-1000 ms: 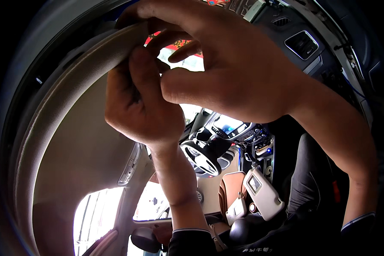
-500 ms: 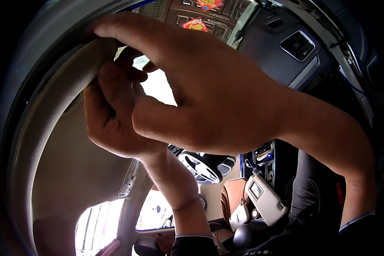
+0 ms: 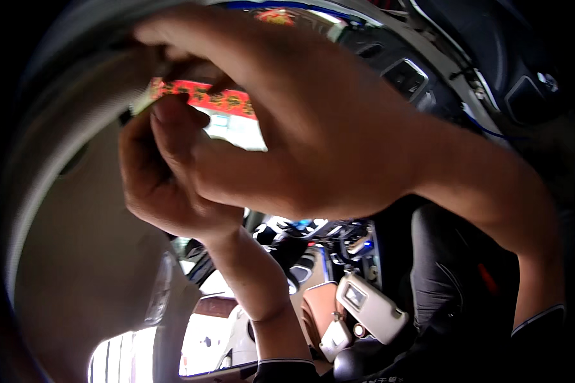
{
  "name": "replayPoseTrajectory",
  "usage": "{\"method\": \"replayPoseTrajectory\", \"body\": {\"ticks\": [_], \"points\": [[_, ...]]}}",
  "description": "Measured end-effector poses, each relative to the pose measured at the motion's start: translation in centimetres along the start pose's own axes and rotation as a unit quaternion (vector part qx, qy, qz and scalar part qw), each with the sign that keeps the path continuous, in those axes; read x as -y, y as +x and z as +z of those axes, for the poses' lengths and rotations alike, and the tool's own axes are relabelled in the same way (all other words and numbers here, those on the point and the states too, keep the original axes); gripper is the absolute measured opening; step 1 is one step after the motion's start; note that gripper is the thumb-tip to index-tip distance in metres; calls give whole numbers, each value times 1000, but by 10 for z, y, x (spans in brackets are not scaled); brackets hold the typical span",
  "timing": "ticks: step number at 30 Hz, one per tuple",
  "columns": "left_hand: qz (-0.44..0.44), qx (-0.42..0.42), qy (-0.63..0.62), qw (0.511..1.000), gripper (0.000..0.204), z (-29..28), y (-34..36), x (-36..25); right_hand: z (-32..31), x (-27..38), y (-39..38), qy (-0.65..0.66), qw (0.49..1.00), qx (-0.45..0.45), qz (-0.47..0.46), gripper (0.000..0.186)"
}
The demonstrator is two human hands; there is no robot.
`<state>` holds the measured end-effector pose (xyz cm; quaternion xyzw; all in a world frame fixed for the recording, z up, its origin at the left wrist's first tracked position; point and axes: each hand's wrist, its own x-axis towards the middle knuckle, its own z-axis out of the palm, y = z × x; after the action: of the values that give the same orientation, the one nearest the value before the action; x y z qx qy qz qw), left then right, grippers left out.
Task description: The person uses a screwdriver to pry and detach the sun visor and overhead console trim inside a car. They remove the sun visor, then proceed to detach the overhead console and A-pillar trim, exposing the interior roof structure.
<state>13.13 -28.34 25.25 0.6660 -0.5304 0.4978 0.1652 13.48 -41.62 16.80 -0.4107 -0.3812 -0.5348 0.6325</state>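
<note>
A curved, grey-beige textured trim strip [image 3: 83,118] runs along a car's opening at the left of the head view. My left hand [image 3: 169,182] is at its upper part, fingers curled and thumb raised against it. In front of it is my right hand [image 3: 319,127], arched over, its index finger stretched along the strip's upper edge and its other fingers bent behind. Its thumb lies across my left hand. The fingers hide most of where they meet the strip, and motion blurs that spot.
A grey-beige roof lining [image 3: 89,236] lies below the strip. Two beige sun visors, a larger one with a mirror [image 3: 380,313] and a smaller one [image 3: 335,338], are by a brown seat [image 3: 318,303]. A dark dashboard [image 3: 380,57] with a vent is at upper right.
The view has shifted, so the visors and dashboard sit further left and a red patterned band shows between my hands. Both hands stay at the strip in nearly the same pose.
</note>
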Motion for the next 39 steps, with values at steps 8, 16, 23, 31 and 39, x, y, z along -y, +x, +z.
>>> {"method": "replayPoseTrajectory", "body": {"ticks": [8,16,23,31,39], "points": [[-285,-92,-269,916,21,59,-93,0,-50,-6,-39,-190,973,110,65,56],[-459,90,-698,542,67,162,-189,-45,-99,37,-113,-483,789,353,138,73],[-325,79,-850,407,64,210,-159,-80,-130,68,-106,-610,670,401,135,58],[-87,-149,-846,504,56,185,-56,-45,-59,131,-19,-488,837,66,240,21],[2,-295,-891,346,60,158,-3,-48,47,126,33,-571,786,19,237,63]]}}
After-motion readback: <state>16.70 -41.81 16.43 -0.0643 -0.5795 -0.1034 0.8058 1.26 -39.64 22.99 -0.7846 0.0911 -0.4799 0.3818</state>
